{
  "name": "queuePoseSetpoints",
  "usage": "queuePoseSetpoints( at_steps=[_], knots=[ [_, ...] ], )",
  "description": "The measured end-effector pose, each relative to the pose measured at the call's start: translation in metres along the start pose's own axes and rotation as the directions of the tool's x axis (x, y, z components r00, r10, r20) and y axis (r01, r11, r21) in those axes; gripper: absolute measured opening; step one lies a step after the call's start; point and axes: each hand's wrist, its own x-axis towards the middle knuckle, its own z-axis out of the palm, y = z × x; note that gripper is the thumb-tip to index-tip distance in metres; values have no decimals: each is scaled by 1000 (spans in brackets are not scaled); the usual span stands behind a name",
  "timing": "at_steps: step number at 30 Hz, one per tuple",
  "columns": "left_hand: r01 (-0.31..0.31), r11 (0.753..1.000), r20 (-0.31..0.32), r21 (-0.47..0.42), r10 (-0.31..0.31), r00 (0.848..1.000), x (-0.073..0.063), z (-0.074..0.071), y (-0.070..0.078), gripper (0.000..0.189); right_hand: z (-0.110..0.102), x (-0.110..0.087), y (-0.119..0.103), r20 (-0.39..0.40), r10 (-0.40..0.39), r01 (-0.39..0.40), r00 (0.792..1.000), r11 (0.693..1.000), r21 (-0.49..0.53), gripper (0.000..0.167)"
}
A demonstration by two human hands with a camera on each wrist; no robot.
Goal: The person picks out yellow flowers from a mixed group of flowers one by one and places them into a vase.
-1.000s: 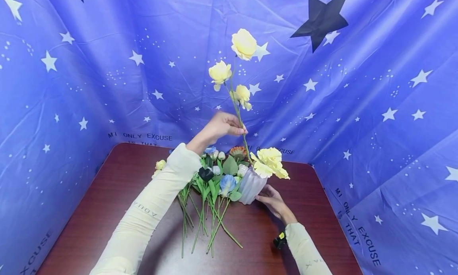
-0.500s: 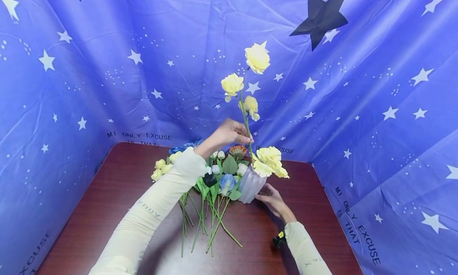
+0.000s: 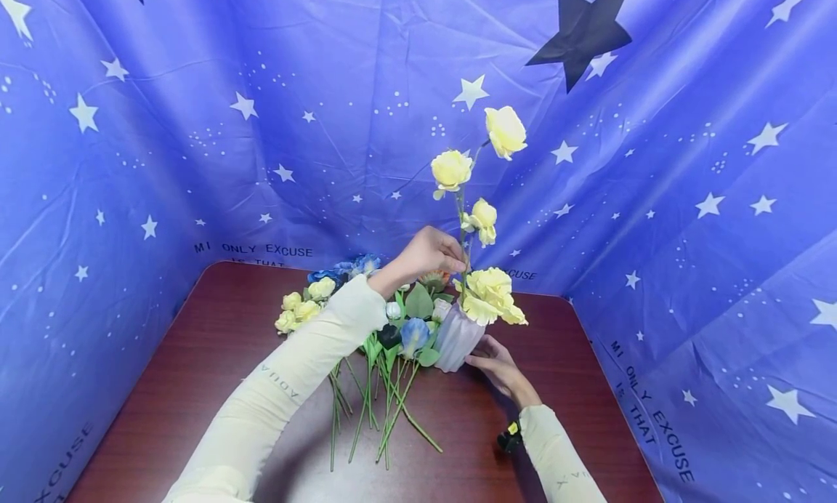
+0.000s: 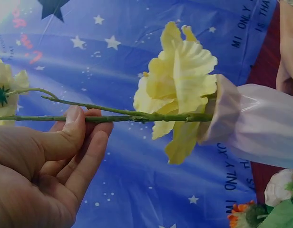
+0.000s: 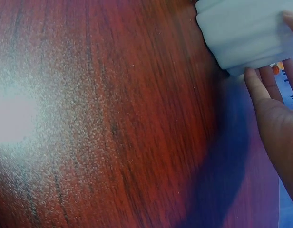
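Observation:
Between thumb and fingers, my left hand (image 3: 433, 252) pinches the green stem (image 4: 122, 118) of a tall yellow flower spray (image 3: 451, 170). That stem runs down into the mouth of a pale ribbed vase (image 3: 460, 343). Another large yellow bloom (image 3: 490, 294) spreads over the vase rim, beside the stem. My right hand (image 3: 498, 366) holds the vase low on its right side, thumb in front; the other fingers are partly hidden behind it. In the right wrist view, the fingertips touch the vase wall (image 5: 246, 33). The stem's lower end is hidden inside the vase.
Left of the vase lie several loose flowers on the brown table (image 3: 458, 445), including a blue bloom (image 3: 415, 336), small yellow blooms (image 3: 302, 310) and an orange bloom (image 4: 241, 213). Their bare stems (image 3: 389, 416) point toward the front. A blue star-patterned cloth (image 3: 366, 125) encloses the table.
My left hand has moved right and down with the yellow spray, whose stem has sunk deeper into the vase and leans further right. The right hand stays in place on the vase.

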Motion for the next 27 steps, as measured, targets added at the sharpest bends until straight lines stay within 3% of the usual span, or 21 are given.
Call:
queuePoseSetpoints(
  at_steps=[8,15,22,27],
  knots=[
    [30,997,-3,67,-30,1000,1,10,-3,10,3,0,-2,-19,11,-11,1000,1000,-5,44],
    [87,996,11,-10,-87,996,1,20,-12,9,4,0,-3,-19,16,-16,1000,1000,-7,43],
    [43,998,23,52,-45,999,1,28,-25,10,3,-1,-3,4,-3,3,1000,1000,3,41],
    [45,997,20,66,-46,999,1,31,-28,10,4,-1,-4,12,-15,14,1000,1000,10,41]
  ],
)
